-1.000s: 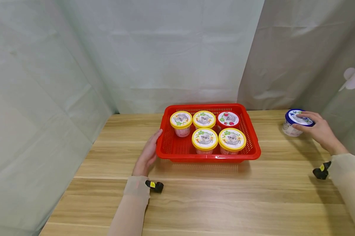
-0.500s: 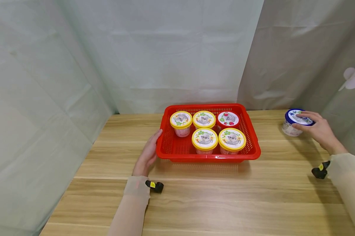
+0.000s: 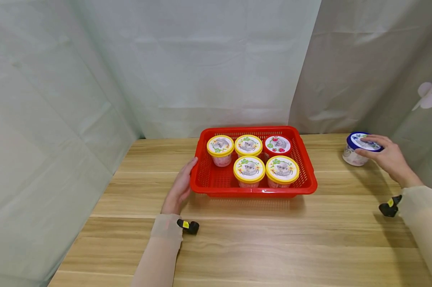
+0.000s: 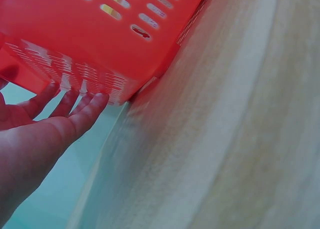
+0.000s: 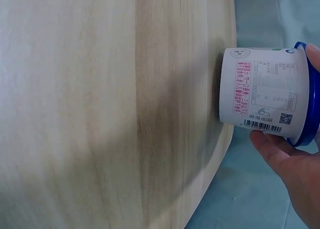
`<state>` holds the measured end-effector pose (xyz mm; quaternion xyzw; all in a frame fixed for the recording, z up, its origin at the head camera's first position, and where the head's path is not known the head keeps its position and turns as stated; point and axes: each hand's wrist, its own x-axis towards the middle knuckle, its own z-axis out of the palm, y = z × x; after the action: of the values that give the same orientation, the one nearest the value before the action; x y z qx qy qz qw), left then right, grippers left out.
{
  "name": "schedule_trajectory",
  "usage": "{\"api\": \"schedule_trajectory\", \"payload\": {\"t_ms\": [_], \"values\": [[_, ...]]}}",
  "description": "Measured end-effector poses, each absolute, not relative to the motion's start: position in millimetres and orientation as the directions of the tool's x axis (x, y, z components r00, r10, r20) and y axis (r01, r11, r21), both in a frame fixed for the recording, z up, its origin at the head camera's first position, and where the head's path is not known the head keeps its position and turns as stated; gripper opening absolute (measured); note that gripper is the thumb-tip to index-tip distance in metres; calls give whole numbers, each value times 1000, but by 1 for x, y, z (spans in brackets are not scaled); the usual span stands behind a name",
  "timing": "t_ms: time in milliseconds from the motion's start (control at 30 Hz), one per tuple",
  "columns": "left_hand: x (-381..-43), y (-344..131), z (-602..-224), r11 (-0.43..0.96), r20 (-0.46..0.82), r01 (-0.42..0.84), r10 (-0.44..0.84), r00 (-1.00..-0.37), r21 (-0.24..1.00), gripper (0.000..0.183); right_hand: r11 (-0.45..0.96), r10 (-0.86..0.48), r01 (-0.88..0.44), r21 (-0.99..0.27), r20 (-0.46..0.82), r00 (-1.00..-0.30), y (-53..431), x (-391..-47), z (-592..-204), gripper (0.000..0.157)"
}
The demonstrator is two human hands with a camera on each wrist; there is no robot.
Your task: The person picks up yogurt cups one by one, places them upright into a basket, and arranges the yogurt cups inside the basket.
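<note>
A white tub with a blue lid (image 3: 354, 156) stands at the back right of the table, its base close to the wood. My right hand (image 3: 391, 159) grips it from above, fingers and thumb spread around the lid. In the right wrist view, the printed label with a barcode on the tub (image 5: 265, 89) faces the camera. My left hand (image 3: 180, 185) is at the left side of a red plastic basket (image 3: 216, 179). In the left wrist view, the extended fingers (image 4: 90, 111) touch the slotted wall below the rim. Part of the left thumb is out of frame.
Inside the basket are several tubs: yellow-lidded ones (image 3: 249, 168) and a single red-lidded one (image 3: 278, 145). A pale curtain (image 3: 216, 79) hangs behind and beside the wooden table (image 3: 259, 239). The basket's back rim is near that curtain.
My right wrist has shifted very slightly left, and the base of the blue-lidded tub has edged left with it. The left hand and the basket have stayed still.
</note>
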<state>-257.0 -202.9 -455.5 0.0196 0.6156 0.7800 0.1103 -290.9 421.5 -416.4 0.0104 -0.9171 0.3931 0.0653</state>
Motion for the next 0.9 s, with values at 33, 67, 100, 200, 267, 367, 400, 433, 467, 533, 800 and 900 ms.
{"api": "schedule_trajectory", "payload": {"t_ms": [33, 67, 100, 200, 267, 367, 400, 433, 467, 533, 800, 900], "values": [[-257, -203, -455, -216, -106, -148, 195, -975, 965, 57, 691, 33, -70, -720, 127, -991, 422, -291, -416, 69], [-257, -203, -455, -216, -107, -149, 195, -975, 965, 57, 691, 33, -69, -719, 127, -991, 422, -291, -416, 69], [-257, -203, -456, -213, -108, -149, 194, -975, 966, 58, 692, 34, -69, -719, 128, -991, 422, -292, -415, 70], [-257, -203, -456, -204, -110, -150, 193, -975, 968, 59, 696, 36, -68, -714, 129, -991, 421, -294, -413, 70], [-258, -203, -456, -203, -108, -148, 194, -975, 968, 59, 703, 36, -70, -707, 134, -990, 420, -295, -411, 70], [-257, -203, -455, -205, -106, -147, 197, -975, 968, 59, 708, 32, -74, -703, 136, -990, 417, -295, -407, 70], [-257, -203, -455, -207, -106, -147, 197, -975, 967, 58, 708, 28, -77, -702, 136, -990, 416, -295, -405, 70], [-257, -203, -455, -210, -105, -147, 197, -975, 967, 57, 709, 26, -77, -701, 136, -990, 415, -295, -404, 70], [-257, -203, -455, -210, -107, -148, 197, -975, 966, 57, 708, 22, -81, -702, 136, -990, 414, -295, -402, 69], [-257, -203, -456, -209, -107, -149, 198, -974, 966, 57, 707, 16, -84, -702, 135, -991, 411, -295, -399, 70], [-259, -202, -457, -232, -103, -147, 190, -976, 962, 56, 701, -13, -108, -705, 138, -990, 399, -298, -384, 72], [-260, -201, -458, -248, -101, -149, 196, -975, 957, 57, 695, -18, -111, -710, 137, -990, 396, -298, -381, 72]]}}
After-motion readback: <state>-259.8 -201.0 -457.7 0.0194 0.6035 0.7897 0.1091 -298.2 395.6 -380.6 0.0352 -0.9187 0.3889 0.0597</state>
